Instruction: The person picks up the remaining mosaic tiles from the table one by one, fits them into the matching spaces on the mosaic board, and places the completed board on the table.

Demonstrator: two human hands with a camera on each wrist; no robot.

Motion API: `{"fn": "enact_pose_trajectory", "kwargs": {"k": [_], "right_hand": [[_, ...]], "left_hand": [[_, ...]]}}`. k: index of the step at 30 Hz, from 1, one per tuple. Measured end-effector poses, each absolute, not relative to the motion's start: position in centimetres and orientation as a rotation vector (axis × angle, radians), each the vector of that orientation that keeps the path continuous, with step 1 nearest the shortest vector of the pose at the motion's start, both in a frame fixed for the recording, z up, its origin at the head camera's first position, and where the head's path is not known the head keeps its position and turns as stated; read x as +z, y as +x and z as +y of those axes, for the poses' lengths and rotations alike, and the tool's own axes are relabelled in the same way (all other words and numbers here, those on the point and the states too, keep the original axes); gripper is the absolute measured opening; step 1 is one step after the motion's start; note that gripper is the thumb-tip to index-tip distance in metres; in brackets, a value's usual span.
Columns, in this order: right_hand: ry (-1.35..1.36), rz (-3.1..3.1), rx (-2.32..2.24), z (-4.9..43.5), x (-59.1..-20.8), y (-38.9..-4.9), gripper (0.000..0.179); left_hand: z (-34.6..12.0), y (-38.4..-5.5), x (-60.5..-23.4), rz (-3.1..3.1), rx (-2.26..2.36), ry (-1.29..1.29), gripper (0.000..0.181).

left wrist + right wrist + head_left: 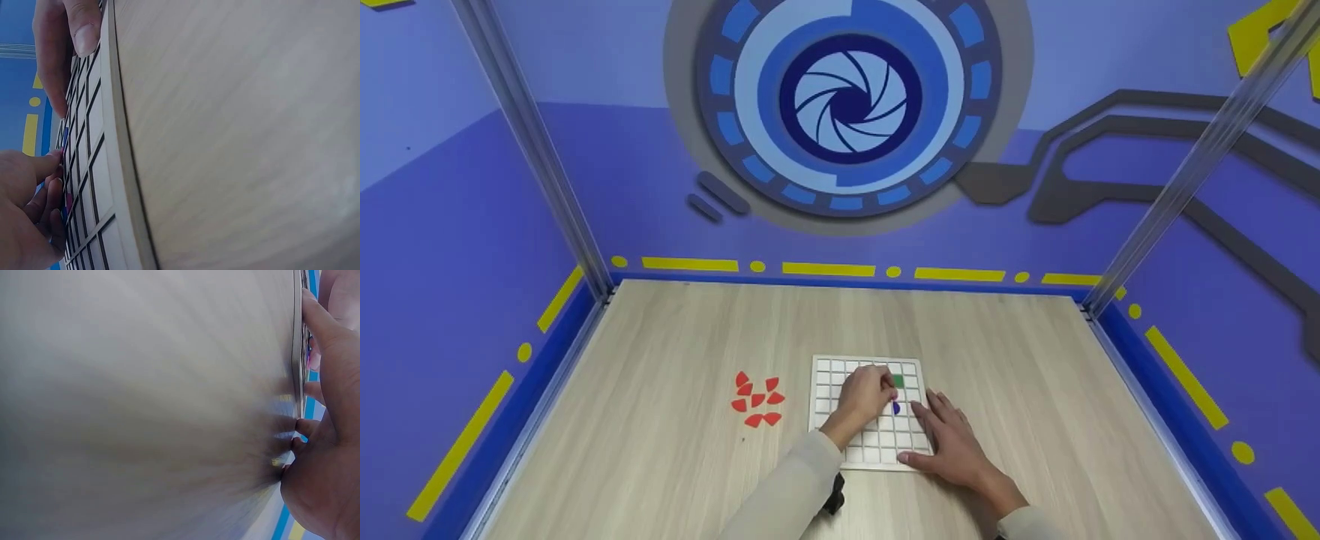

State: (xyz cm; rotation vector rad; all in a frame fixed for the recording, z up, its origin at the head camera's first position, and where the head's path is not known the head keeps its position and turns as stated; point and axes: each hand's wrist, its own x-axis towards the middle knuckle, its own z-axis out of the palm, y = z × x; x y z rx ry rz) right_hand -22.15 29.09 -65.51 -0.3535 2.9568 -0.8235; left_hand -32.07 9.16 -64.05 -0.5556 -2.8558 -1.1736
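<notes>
Left hand [864, 394] pinches a pink piece [894, 394] at the gridded board [886, 439]; right hand [956, 448] (splayed) rests on its edge.

Left hand [865, 393] pinching, right hand [958, 448] splayed palm-down
Both below the frame's centre, the left slightly higher.

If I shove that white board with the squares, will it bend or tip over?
Probably no tipping: the board lies flat and wide on the table. Its straight rim suggests it's stiff, not floppy. It might slide, though the right hand at its edge could steady it.
</notes>
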Motion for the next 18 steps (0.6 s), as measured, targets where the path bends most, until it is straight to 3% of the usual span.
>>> {"fn": "enact_pose_trajectory", "kwargs": {"k": [18], "right_hand": [[-0.336, 2.944, -0.83, 29.21, -65.54, -22.19, 0.104]], "left_hand": [[8.94, -31.98, -63.32, -2.87, -1.193, -0.596, 0.006]]}}
